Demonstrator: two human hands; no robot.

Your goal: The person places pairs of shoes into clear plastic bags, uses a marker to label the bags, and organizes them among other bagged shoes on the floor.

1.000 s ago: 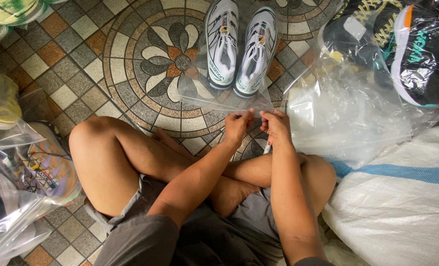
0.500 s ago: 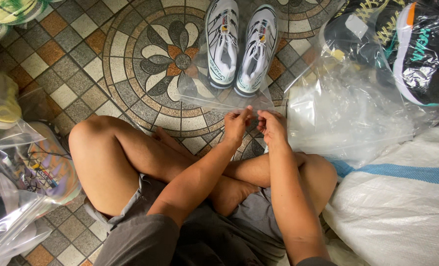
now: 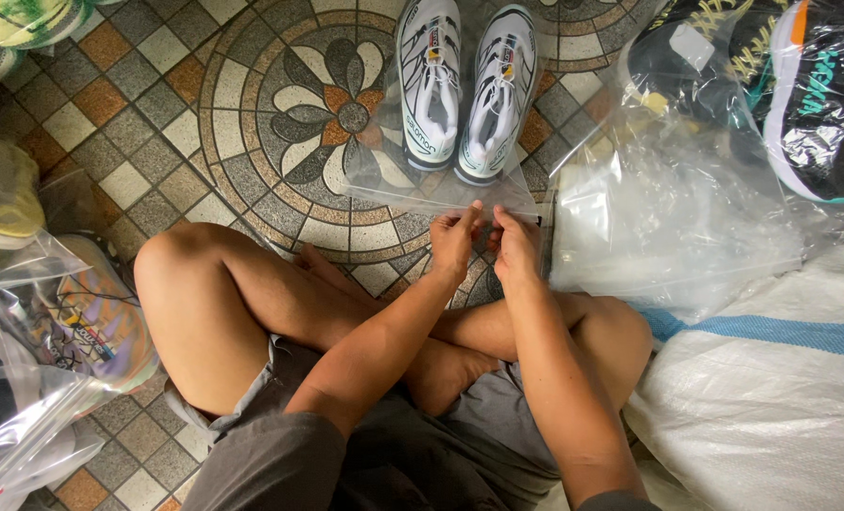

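A clear plastic zip bag [image 3: 384,180] lies flat on the patterned mosaic tile floor [image 3: 157,104] at upper centre of the frame. It contains a pair of white low-top running shoes with dark line markings [image 3: 465,90], set side by side with toes toward the top edge. Both hands are clamped on the bag's near edge: the left hand [image 3: 456,238] and the right hand [image 3: 517,244] pinch the seal strip between thumb and fingers, close together and almost touching. The person sits cross-legged on the floor in grey shorts [image 3: 280,454]. At upper right lies a heap of empty clear plastic bags [image 3: 668,218], with bagged black-and-teal shoes [image 3: 800,104] beyond. A white woven sack with a blue stripe [image 3: 772,397] fills the lower right. Bagged multicoloured shoes [image 3: 81,322] lie at lower left.
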